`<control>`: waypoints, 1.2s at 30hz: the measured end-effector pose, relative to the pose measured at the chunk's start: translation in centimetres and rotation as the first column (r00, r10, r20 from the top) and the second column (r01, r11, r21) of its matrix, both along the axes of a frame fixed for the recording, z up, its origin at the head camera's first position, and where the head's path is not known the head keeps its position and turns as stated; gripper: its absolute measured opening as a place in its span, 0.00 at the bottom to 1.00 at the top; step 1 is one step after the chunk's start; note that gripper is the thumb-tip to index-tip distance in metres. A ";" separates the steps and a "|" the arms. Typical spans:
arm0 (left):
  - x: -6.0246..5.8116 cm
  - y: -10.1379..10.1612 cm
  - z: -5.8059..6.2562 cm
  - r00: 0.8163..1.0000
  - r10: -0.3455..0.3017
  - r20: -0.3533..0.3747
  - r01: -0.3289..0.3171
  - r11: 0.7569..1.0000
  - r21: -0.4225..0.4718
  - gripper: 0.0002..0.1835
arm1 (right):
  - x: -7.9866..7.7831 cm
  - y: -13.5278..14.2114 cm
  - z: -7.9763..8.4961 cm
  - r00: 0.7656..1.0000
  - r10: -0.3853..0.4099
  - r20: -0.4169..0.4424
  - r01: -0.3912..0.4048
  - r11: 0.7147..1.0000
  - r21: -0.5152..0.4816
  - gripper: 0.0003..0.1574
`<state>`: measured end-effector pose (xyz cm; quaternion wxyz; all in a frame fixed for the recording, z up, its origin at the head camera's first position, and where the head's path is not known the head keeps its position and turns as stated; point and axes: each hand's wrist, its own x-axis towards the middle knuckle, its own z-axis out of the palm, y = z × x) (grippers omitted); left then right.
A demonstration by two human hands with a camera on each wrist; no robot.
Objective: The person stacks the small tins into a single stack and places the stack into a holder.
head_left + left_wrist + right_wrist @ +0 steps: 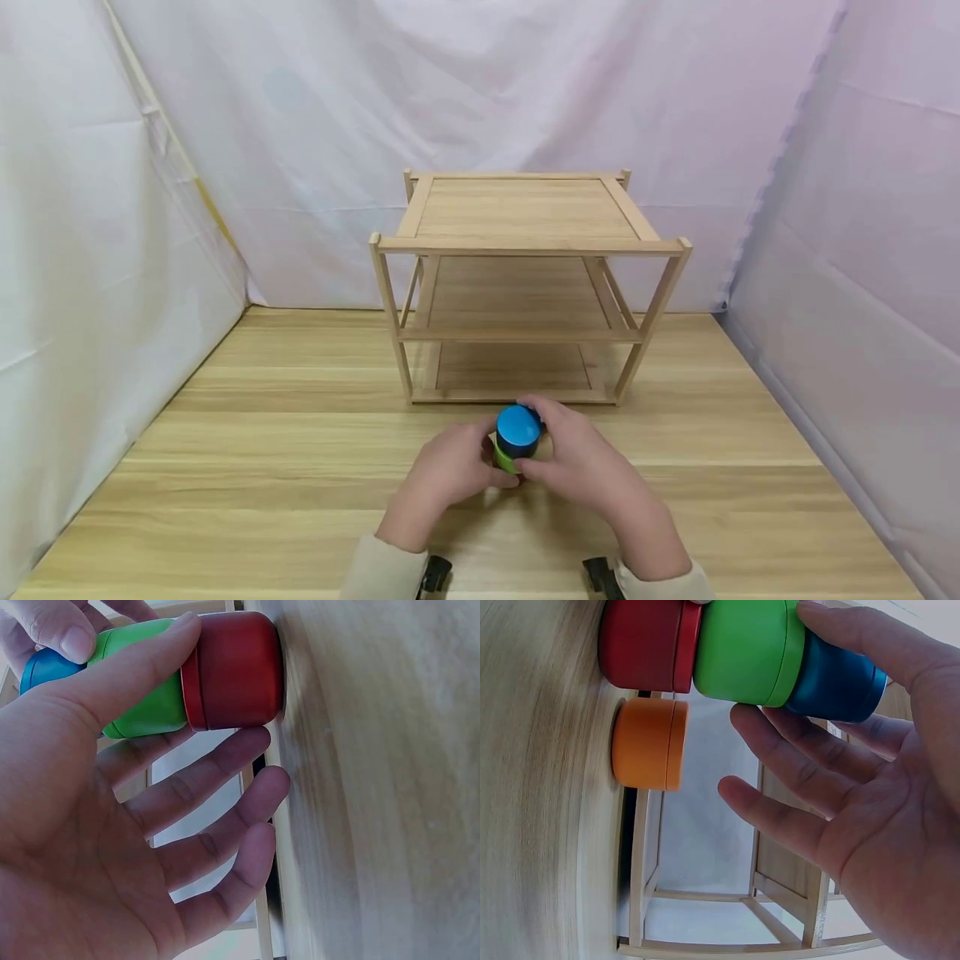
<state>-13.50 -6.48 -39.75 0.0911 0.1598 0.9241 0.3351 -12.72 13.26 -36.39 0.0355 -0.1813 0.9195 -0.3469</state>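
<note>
Three small round tins stand stacked upright on the table: a red tin (240,671) at the bottom, a green tin (744,652) in the middle and a blue tin (517,425) on top. My left hand (452,462) holds the green tin from the left, its thumb laid across the side and reaching the red lid's edge; its other fingers spread loosely. From the right, my right hand (581,458) grips the blue tin, with thumb tip near the blue-green seam and fingers behind. An orange tin (649,742) sits beside the stack, mostly hidden by my right hand in the head view.
A three-tier wooden shelf (525,246) stands on the wooden table (285,442) just behind the tins. White cloth (315,100) hangs at the back and along both sides.
</note>
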 end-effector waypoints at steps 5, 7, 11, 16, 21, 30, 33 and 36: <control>-0.2 0.1 0.1 1.000 0.003 0.010 -0.003 1.000 -0.001 0.30 | -0.3 0.1 -0.3 1.000 0.006 0.009 -0.006 1.000 0.003 0.45; -0.2 0.2 0.0 1.000 0.001 0.016 -0.001 1.000 0.001 0.31 | -0.4 0.2 -0.4 1.000 0.011 0.011 -0.011 1.000 -0.001 0.46; -0.4 0.3 -0.1 1.000 -0.002 0.016 0.002 1.000 -0.001 0.29 | -0.7 0.6 -0.4 1.000 0.028 0.010 -0.028 1.000 -0.006 0.47; -0.4 0.0 0.0 1.000 0.004 -0.005 -0.004 1.000 0.004 0.27 | -0.8 0.3 -0.2 0.999 0.038 -0.010 -0.038 0.999 0.005 0.47; -0.5 0.1 -0.1 1.000 0.000 0.003 0.000 1.000 -0.005 0.26 | -0.8 0.3 -0.2 0.999 0.037 0.014 -0.038 0.999 0.028 0.50; -0.4 0.1 0.0 1.000 0.021 -0.001 -0.021 1.000 -0.017 0.28 | -1.5 2.4 1.3 0.996 0.087 -0.002 -0.087 0.994 0.060 0.59; -0.5 -0.1 0.0 1.000 0.025 0.008 -0.025 1.000 -0.015 0.29 | -2.0 3.2 1.7 0.995 0.103 0.002 -0.103 0.991 0.083 0.57; -0.6 -0.4 0.0 1.000 0.028 0.014 -0.028 0.999 -0.018 0.29 | -2.6 3.5 1.8 0.994 0.113 0.011 -0.113 0.986 0.120 0.54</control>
